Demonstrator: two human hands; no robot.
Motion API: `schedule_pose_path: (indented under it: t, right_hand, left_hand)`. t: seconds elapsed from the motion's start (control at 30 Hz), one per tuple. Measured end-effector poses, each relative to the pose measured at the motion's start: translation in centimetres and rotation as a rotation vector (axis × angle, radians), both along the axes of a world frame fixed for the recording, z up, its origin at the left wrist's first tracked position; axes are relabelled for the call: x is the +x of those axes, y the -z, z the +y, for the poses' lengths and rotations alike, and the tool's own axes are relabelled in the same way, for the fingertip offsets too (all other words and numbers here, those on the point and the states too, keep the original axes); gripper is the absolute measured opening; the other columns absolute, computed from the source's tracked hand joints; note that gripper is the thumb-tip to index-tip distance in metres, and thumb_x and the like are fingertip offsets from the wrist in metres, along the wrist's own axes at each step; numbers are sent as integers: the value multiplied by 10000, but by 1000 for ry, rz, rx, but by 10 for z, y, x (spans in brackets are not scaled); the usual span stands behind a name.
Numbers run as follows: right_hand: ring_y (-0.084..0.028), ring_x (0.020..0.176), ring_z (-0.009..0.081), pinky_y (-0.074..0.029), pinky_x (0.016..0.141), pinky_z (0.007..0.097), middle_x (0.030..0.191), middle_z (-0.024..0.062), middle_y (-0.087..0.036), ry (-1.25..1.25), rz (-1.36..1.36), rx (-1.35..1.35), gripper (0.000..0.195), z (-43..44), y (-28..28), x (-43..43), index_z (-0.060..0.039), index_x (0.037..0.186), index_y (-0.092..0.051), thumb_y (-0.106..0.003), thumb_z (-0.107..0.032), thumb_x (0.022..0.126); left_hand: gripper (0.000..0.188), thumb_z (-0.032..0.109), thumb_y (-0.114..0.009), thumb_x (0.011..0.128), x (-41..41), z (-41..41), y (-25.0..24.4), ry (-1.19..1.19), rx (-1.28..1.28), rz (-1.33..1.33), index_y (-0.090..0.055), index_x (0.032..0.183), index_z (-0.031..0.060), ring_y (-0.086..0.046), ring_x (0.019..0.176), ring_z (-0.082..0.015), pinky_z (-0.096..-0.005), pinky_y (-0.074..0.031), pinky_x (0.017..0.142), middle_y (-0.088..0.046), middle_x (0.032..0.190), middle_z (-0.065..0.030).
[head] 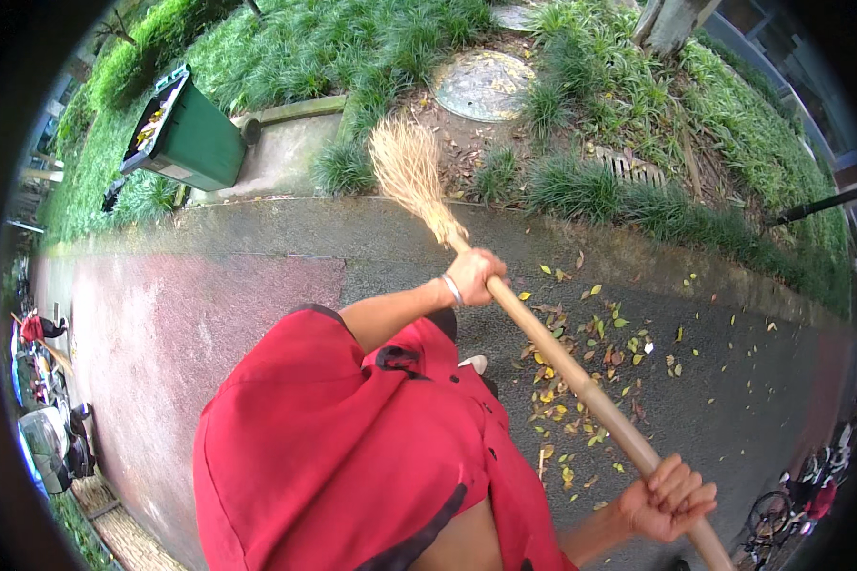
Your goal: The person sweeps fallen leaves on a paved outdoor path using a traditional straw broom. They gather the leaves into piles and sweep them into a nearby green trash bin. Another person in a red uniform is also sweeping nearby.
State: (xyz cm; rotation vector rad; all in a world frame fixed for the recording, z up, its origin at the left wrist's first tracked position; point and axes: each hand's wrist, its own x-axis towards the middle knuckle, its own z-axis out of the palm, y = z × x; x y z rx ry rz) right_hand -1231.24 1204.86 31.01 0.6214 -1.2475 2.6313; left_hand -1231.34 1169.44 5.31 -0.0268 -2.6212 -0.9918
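Observation:
My left hand [475,276], with a silvery band at the wrist, is closed around the bamboo handle [568,367] of a broom just below its binding. Farther down the same pole, my right hand [668,496] grips it near the lower right of the view. The pale bristle head [407,160] points up and away, in front of the kerb and planting bed. Whether it touches anything there, I cannot tell. Beneath the handle, yellow, green and brown fallen leaves [557,414] lie scattered and loosely heaped on dark paving.
A green wheeled bin [200,135] holding leaves stands at the left on a concrete pad. A low kerb [278,225] edges the grass; a round manhole cover [484,86] and drain grate [628,168] lie beyond. Parked scooters [57,442], a bicycle [768,514] and a distant person [36,328] with a broom flank the path.

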Motion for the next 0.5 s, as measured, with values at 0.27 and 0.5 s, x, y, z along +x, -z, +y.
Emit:
schedule_pose_path:
  t: [0.27, 0.5]
  right_hand:
    - [-300, 418, 99, -341, 466, 287, 490, -29, -334, 131, -109, 195, 318, -191, 56, -121, -139, 712, -349, -450, -268, 984]
    - [-272, 376, 72, -283, 400, 261, 462, -55, -310, 743, -86, 69, 404, -222, -55, -146, -161, 668, -388, -410, -391, 999]
  left_hand:
    - [311, 329, -663, 794, -157, -113, 63, 162, -24, -274, -557, 614, 98, -588, 710, -330, -449, -472, 669, -558, 620, -109]
    - [298, 260, -681, 769, -286, -43, -5, 711, 193, -48, -540, 568, 92, -564, 564, -334, -448, -456, 569, -540, 563, -116]
